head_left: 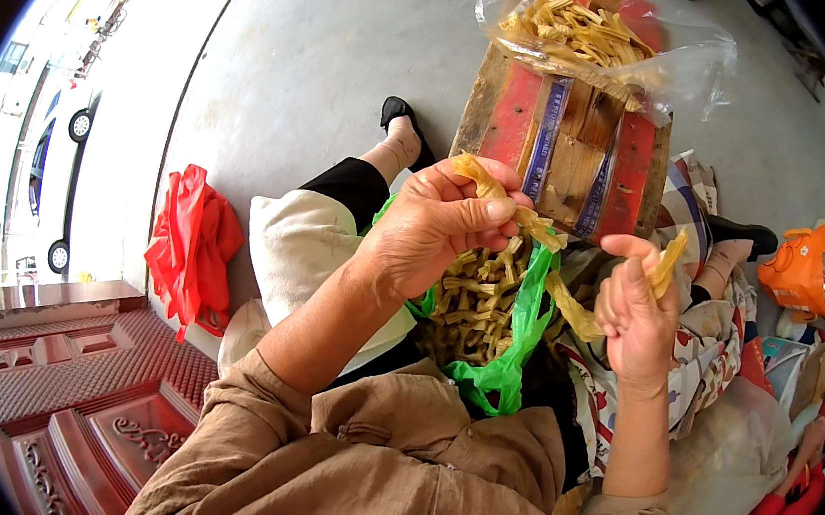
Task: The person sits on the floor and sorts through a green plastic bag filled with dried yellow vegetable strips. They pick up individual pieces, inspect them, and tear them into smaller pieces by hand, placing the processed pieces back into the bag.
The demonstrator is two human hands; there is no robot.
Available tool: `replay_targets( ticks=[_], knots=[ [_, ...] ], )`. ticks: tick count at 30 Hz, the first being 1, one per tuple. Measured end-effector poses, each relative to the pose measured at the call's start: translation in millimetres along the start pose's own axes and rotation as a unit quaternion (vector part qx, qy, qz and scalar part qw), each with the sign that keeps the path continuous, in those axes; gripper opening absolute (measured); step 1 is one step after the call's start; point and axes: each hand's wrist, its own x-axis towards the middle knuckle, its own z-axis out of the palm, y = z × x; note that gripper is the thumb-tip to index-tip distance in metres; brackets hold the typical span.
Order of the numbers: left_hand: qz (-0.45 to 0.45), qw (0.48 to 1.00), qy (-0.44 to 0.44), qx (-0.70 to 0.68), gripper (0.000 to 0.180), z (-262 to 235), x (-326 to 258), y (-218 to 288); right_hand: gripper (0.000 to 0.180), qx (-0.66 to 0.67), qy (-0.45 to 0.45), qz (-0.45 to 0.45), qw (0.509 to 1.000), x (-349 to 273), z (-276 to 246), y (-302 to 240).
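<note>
Over my lap, my left hand point(415, 233) is closed, pinching a soft yellow strip point(543, 231) between thumb and fingers. My right hand point(638, 327) is curled round another length of yellow strip point(573, 310), its end sticking up past the fingers. Whether both hands hold one strip or two, I cannot tell. Below them, a green plastic bag point(501, 375) lies open between my legs, full of knotted yellow-brown pieces point(478, 305). Ahead, a clear plastic bag point(698, 71) holds a heap of loose yellow strips point(577, 29).
The clear bag rests on a worn wooden board point(588, 115) with red and blue bands. A red bag point(193, 244) lies on the floor at left, near a carved dark red door panel point(94, 415). At right are an orange bag point(801, 268) and a pale plastic sack point(728, 462).
</note>
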Motion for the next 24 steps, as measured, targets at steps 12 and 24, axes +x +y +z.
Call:
replay_targets(
  ticks=[12,24],
  knots=[
    [0.122,0.991,-0.003,0.054,0.018,35,17,-1,0.018,0.03,0.047,0.005,0.998,27,37,-21],
    [0.114,0.989,0.078,0.046,0.014,22,71,7,0.003,-0.188,0.068,-0.078,0.977,90,30,-27]
  ],
)
